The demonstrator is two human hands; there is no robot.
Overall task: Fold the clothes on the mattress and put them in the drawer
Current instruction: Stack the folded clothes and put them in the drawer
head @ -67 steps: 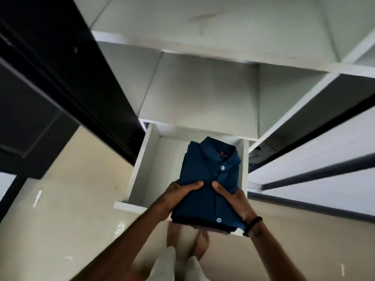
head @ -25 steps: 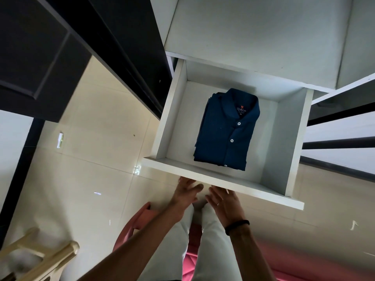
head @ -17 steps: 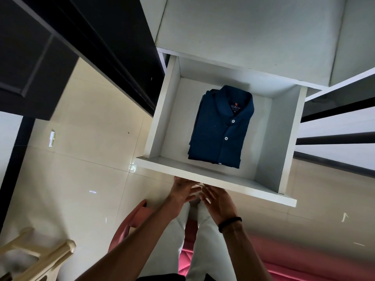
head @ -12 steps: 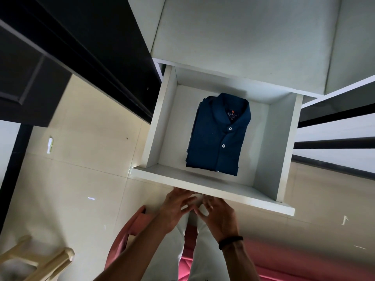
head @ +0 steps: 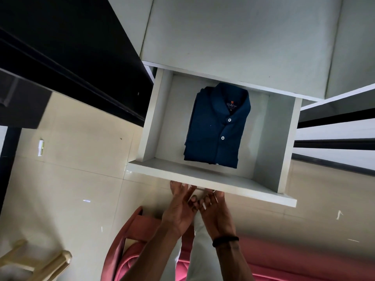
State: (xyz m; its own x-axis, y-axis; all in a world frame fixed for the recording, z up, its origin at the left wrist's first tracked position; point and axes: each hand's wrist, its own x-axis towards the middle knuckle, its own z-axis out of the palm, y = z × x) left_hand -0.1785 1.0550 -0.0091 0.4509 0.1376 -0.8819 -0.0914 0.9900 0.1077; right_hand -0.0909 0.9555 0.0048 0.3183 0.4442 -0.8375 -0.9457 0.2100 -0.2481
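Hands come first, nearest the camera: the left hand (head: 178, 211) and the right hand (head: 216, 213), with a black band at its wrist, have let go of the shirt they carried moments ago and now sit together under the drawer's front panel, fingers loosely spread and holding no cloth. A thin metal handle seems to sit at their fingertips, but whether either hand grips it I cannot tell. Beyond them the white drawer (head: 211, 180) stands pulled out, and the folded blue shirt (head: 218, 128) lies flat on its floor, collar toward the back, with bare floor to its left and right. That garment is put away, so the likely next step is pushing the drawer shut or going back for more clothes. Behind and beside the person are a pink mattress (head: 284, 260) and a pale wooden stool (head: 46, 264) on the tiled floor; the dark cabinet (head: 71, 57) stands to the left. Nothing blocks the drawer's travel.
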